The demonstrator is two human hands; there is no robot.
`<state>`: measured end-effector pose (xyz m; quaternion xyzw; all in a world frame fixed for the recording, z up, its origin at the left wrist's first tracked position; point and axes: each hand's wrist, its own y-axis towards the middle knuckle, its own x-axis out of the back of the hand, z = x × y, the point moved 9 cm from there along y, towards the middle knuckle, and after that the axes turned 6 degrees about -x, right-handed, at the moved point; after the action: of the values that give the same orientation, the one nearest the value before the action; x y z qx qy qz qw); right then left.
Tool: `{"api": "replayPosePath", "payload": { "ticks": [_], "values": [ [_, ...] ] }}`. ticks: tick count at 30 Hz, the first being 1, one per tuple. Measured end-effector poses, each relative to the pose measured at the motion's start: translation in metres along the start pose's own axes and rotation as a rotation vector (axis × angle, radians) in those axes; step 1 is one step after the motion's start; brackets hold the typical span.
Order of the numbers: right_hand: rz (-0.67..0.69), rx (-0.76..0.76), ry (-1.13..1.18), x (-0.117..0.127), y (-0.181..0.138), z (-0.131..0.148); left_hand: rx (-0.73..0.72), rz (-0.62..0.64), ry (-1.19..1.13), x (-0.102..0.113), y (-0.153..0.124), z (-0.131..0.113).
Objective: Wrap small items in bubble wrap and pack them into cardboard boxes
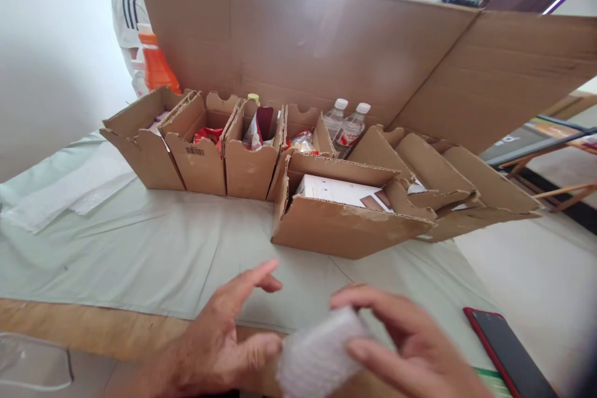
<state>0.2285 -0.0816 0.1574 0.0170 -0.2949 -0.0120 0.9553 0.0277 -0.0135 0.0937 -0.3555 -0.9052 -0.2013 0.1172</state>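
Observation:
My right hand (401,339) grips a small block-shaped packet (317,357), whitish and apparently bubble-wrapped, between thumb and fingers. Motion blurs the packet, and what is inside it cannot be made out. To its left is my left hand (228,323), fingers spread apart. The left thumb tip comes right up to the packet's edge; whether it touches I cannot tell. Beyond both hands, a cardboard box (321,230) lies crosswise and holds a white carton (336,189).
Several open cardboard bins, one with a red packet (208,135), line a tall cardboard panel (317,43). Two clear bottles (349,130) stand behind. Plastic sheeting (69,193) lies left on the green cloth (186,249); a red-edged phone (513,348) is at right.

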Motion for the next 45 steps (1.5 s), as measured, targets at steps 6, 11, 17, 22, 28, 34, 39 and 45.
{"api": "replayPosePath", "payload": {
  "ticks": [6, 11, 17, 22, 28, 34, 39, 45],
  "values": [
    [-0.576, 0.007, 0.172, 0.136, 0.043, 0.027, 0.205, -0.229, -0.099, 0.020, 0.045, 0.055],
    [-0.447, -0.144, 0.265, 0.127, 0.128, 0.026, 0.311, -0.202, -0.161, 0.003, 0.049, 0.087],
    [-0.357, -0.154, -0.071, 0.081, 0.166, 0.035, 0.329, -0.195, -0.172, 0.004, 0.044, 0.090],
    [-0.434, 0.014, -0.545, 0.051, 0.173, 0.071, 0.296, -0.185, -0.143, 0.003, 0.045, 0.084],
    [-0.068, -0.268, -0.314, 0.022, 0.189, 0.036, 0.221, -0.182, -0.050, 0.006, 0.044, 0.077],
    [-0.144, -0.162, -0.746, 0.028, 0.207, 0.041, 0.194, -0.195, -0.004, 0.007, 0.044, 0.075],
    [-0.144, -0.155, -0.770, 0.028, 0.208, 0.052, 0.163, -0.212, 0.034, 0.010, 0.044, 0.070],
    [-0.549, 0.016, -0.575, 0.084, 0.090, 0.072, 0.096, -0.198, 0.074, 0.019, 0.045, 0.037]
  ]
}}
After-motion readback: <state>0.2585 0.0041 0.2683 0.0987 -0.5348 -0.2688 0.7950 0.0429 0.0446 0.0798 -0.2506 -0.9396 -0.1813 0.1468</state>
